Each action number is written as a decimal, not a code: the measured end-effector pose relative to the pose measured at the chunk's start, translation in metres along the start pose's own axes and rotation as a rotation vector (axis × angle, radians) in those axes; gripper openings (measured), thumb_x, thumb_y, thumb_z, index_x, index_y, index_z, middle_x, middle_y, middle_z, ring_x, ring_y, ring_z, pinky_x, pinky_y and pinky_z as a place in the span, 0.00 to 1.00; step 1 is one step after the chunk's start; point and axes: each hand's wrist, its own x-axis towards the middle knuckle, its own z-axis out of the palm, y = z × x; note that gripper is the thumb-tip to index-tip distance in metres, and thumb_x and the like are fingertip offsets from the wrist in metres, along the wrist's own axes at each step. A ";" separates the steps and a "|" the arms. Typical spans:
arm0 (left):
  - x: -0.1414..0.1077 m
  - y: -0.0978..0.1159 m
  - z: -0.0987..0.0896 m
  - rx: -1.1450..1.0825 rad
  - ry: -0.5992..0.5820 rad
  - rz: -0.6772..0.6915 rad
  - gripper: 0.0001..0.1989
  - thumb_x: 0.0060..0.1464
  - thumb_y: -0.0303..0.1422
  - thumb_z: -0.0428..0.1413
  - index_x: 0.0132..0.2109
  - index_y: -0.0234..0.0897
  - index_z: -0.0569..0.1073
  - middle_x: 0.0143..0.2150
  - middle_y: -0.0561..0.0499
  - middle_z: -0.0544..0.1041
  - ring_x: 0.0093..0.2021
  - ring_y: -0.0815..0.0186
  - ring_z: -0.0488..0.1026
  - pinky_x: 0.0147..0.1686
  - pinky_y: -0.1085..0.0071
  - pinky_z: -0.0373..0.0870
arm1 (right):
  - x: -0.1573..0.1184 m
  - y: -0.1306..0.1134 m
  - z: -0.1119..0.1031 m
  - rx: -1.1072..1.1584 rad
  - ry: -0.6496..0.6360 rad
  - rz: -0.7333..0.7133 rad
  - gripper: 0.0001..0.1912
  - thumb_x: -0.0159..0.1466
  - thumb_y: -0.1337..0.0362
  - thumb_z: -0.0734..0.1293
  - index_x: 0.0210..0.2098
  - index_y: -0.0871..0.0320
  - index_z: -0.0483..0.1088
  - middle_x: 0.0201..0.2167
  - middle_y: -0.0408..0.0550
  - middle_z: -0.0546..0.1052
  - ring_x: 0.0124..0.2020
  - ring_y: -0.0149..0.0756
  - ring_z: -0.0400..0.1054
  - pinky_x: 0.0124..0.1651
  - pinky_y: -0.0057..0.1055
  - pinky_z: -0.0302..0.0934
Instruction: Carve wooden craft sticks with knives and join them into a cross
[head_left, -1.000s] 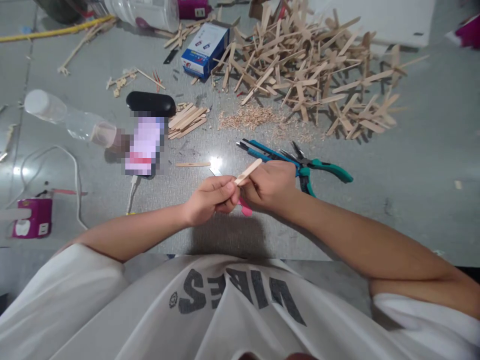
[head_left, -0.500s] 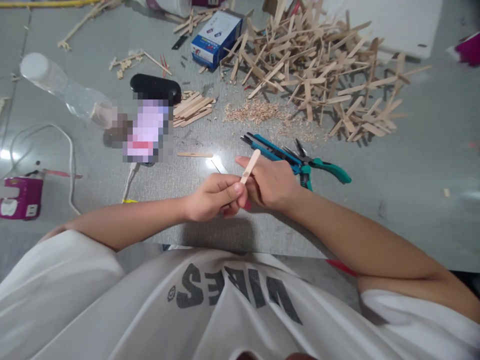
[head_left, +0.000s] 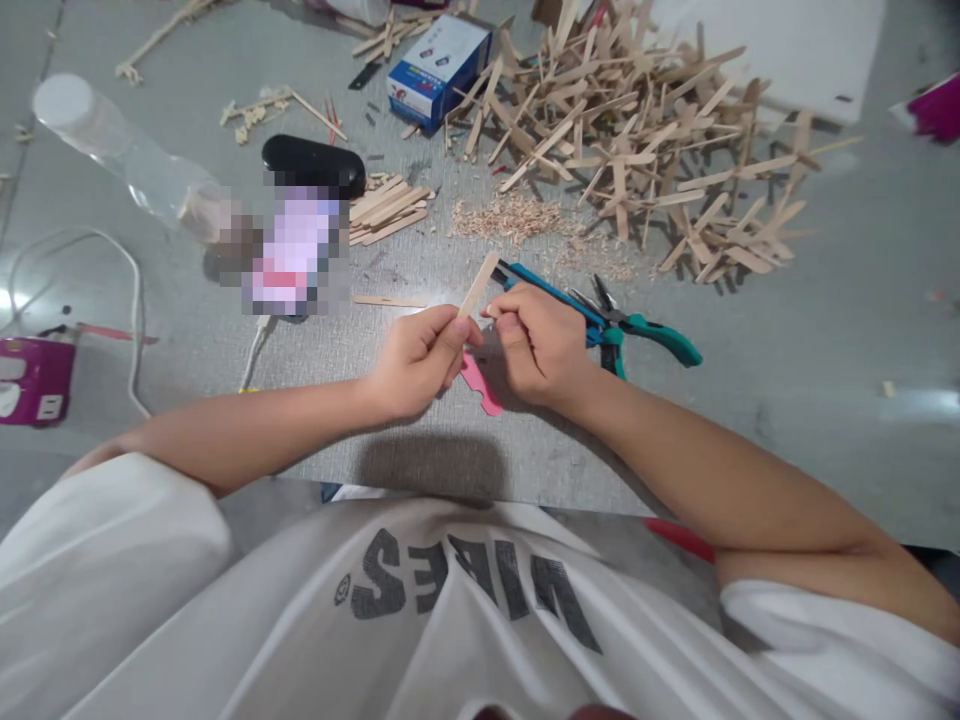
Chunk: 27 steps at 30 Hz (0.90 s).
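My left hand (head_left: 424,360) is closed, pinching a wooden craft stick (head_left: 478,284) that slants up and to the right. Close beside it, my right hand (head_left: 544,340) is curled shut, thumb against the forefinger; a small pale tip shows there, too little to name. On the table below the hands lies a pink tool handle (head_left: 482,388), its upper part hidden by my left hand. Another craft stick (head_left: 388,301) lies flat to the left. Behind my right hand are a blue cutter (head_left: 559,295) and pliers with green handles (head_left: 664,338).
A large heap of joined craft sticks (head_left: 622,130) fills the back right, with wood crumbs (head_left: 514,215) before it. Loose sticks (head_left: 390,208), a blue box (head_left: 441,75), a black case (head_left: 313,167), a blurred phone (head_left: 292,250) and a clear bottle (head_left: 139,160) stand around.
My hands have drawn slightly apart and up. The stick in my left hand now points further up and left, away from my right hand. More of the pink handle shows.
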 end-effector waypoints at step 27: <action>-0.006 0.001 0.000 0.466 0.085 0.083 0.19 0.79 0.40 0.49 0.46 0.36 0.82 0.24 0.54 0.80 0.25 0.70 0.77 0.32 0.73 0.70 | -0.003 -0.004 0.006 -0.020 0.037 0.104 0.16 0.85 0.59 0.58 0.47 0.56 0.75 0.37 0.48 0.82 0.37 0.36 0.77 0.44 0.34 0.70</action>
